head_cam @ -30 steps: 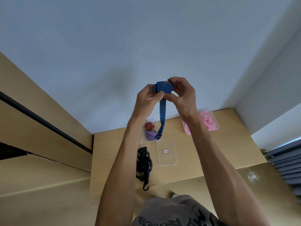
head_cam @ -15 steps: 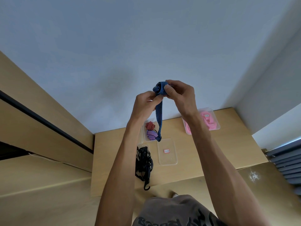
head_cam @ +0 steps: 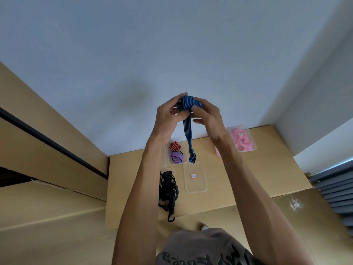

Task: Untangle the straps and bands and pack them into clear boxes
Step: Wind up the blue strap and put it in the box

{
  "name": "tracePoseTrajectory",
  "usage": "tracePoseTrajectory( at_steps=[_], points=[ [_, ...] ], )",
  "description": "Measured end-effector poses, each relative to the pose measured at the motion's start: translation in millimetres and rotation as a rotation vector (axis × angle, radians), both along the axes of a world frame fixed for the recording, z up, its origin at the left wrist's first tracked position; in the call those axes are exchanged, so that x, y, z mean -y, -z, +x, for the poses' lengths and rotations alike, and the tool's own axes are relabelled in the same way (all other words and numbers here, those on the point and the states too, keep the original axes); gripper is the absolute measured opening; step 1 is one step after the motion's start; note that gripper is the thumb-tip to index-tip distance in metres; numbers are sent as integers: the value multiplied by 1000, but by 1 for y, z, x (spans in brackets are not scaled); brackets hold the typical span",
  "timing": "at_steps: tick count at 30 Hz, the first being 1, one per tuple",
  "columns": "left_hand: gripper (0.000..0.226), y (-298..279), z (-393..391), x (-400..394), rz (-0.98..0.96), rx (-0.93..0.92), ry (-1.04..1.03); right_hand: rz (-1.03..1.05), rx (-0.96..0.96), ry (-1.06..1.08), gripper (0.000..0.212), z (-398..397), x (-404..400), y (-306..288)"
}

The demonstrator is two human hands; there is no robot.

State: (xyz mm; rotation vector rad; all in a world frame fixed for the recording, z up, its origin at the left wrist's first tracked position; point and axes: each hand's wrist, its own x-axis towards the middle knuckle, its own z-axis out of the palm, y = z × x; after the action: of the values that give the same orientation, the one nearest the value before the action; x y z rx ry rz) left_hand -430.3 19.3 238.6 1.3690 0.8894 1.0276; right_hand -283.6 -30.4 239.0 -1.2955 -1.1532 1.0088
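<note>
I hold a blue striped strap [head_cam: 188,131] up in front of me, well above the wooden table [head_cam: 248,175]. Its upper part is wound into a roll between my left hand [head_cam: 168,119] and my right hand [head_cam: 208,119]; both grip it. The loose tail hangs down to just over the boxes. A clear box [head_cam: 176,152] at the table's back holds a red striped roll and a purple roll. A flat clear lid or box [head_cam: 194,176] with a red label lies in front of it. A black tangle of cords [head_cam: 168,190] with a hook lies to its left.
A clear box with pink bands [head_cam: 241,139] stands at the table's back right. A wooden panel wall runs along the left. Grey slats [head_cam: 336,196] stick out at the right edge. A pale wall rises behind the table.
The roll in my hands has grown and turned, and the hanging tail has become shorter as more strap is wound up. Both hands stay raised at about the same place.
</note>
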Motion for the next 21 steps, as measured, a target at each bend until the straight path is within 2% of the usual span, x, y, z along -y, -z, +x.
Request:
tracePoseTrajectory(
  at_steps=[5,7,9,13,18,21],
  points=[
    [51,7,1,4,19,-89,-58,84,14,30,27,1,-2,-4],
    [37,9,1,5,15,-159,-92,115,-26,34,23,3,-2,-5],
    [24,8,0,5,-7,-203,-25,133,-75,43,25,5,-2,-5],
    [57,2,-1,6,-96,-189,13,125,-122,34,32,4,1,-2],
    [29,4,-8,3,-69,-41,2,121,-88,-17,40,6,3,-3],
    [30,5,-5,8,-31,19,30,46,-55,35,45,5,-1,-6]
  ],
)
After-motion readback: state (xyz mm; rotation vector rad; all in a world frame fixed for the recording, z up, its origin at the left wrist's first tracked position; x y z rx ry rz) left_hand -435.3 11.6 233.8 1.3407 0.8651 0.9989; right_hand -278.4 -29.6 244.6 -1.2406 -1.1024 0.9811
